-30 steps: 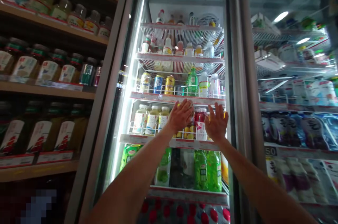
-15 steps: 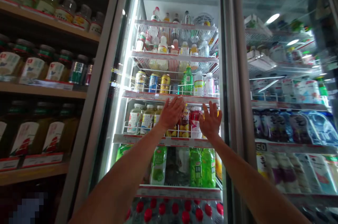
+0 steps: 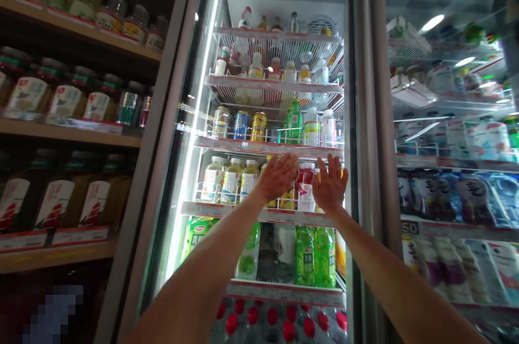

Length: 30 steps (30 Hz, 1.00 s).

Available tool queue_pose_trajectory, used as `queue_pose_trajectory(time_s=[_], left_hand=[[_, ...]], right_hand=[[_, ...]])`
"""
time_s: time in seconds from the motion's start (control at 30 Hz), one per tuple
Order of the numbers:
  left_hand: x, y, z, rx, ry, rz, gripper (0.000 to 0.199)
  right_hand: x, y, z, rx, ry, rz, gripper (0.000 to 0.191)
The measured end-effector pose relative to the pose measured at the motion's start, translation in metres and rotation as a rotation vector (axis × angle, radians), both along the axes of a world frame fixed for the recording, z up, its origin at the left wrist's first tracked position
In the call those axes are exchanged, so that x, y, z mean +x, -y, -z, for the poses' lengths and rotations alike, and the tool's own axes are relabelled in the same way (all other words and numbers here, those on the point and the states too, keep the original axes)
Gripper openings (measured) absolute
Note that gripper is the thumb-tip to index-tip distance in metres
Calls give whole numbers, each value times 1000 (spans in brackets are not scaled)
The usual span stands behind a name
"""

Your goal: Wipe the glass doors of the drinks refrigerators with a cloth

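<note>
Evidently, the left hand point(image 3: 278, 175) had straight fingers held close together, while the right hand point(image 3: 330, 186) had them spread wide; contact could not be confirmed. The red bottle point(image 3: 307, 190) stood upright between them on a shelf point(image 3: 284, 216). Judged fairly heavy, firm and slippery if damp, it warranted a mid-body grip.

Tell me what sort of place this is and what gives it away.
Most likely a shop, perhaps a convenience store. A lit cooler holds rows of bottles and cans, label strips run along its shelf edges, and matching jars line the wooden shelves at the left.
</note>
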State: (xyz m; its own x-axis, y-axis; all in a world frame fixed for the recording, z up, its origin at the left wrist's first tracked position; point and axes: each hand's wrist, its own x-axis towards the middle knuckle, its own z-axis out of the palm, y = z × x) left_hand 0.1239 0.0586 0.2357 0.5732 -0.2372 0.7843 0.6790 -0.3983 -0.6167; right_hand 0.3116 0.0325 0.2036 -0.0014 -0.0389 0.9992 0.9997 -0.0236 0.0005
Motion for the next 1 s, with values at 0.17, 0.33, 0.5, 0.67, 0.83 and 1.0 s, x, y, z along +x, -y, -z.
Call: queue_pose_trajectory(time_s=[0.17,0.33,0.5,0.67,0.83,1.0], left_hand=[[-114,-12,-27,-124,610,-84,40],[-82,-6,-16,-114,620,-79,38],[-2,1,8,16,58,-26,36],[-80,-10,-6,-40,366,-54,38],[-105,-14,-19,-90,803,-70,42],[-31,-4,-6,-58,309,-30,39]], right_hand=[[-1,-1,0,7,-9,0,47],[-2,-2,0,12,-7,5,48],[1,-2,1,21,12,23,48],[1,-3,1,28,17,35,46],[-2,-3,0,24,-3,28,47],[1,-1,0,12,19,15,48]])
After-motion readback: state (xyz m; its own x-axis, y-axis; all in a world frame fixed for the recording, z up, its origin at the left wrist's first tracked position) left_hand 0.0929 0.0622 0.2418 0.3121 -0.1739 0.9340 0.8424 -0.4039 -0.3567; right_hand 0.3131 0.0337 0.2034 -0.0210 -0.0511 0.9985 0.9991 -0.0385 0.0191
